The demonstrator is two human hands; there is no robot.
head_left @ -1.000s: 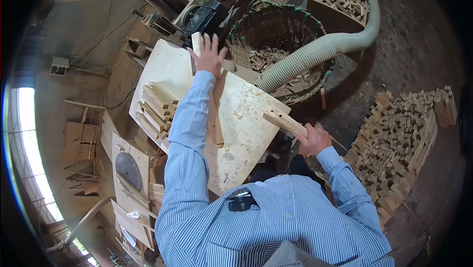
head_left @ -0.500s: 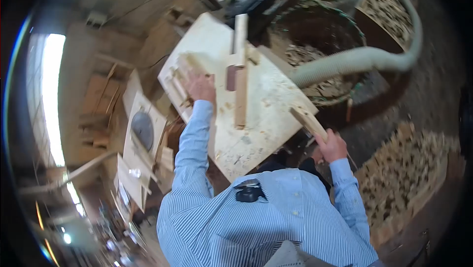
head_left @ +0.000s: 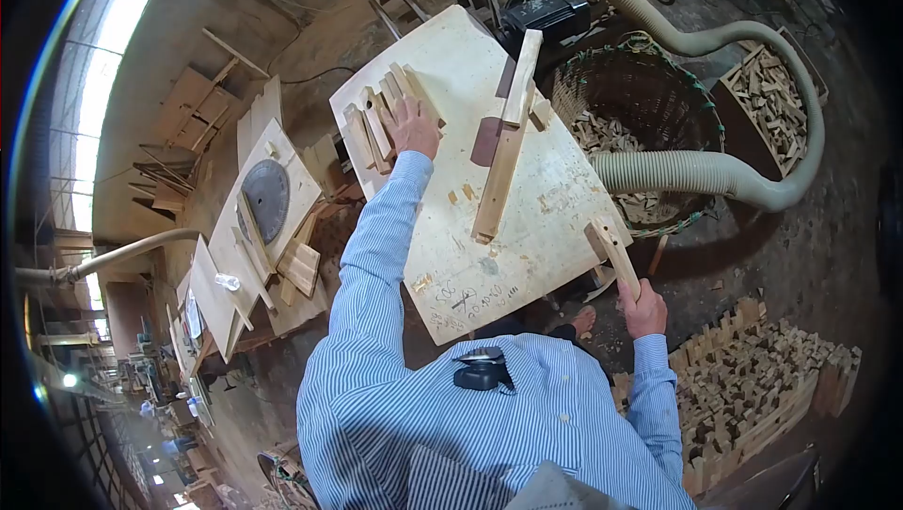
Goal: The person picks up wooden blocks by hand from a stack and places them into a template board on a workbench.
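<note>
My left hand rests on a row of short wooden pieces at the far left of the pale worktable; its fingers are spread over them. Whether it grips one is hidden. My right hand is closed around the near end of a wooden piece with a small dark hole near its far end. That piece reaches the table's right corner. Between the hands, a long wooden fence bar lies across the tabletop, with a pale wooden strip at its far end beside a dark reddish plate.
A woven basket holding wood offcuts stands beyond the table, with a ribbed hose running over it. A black motor sits behind the table. Stacked wood blocks lie at right. At left, a circular saw blade lies on boards.
The view has shifted and sharpened. My left hand has moved farther over the row of wooden pieces. My right hand keeps hold of its piece at the table's corner.
</note>
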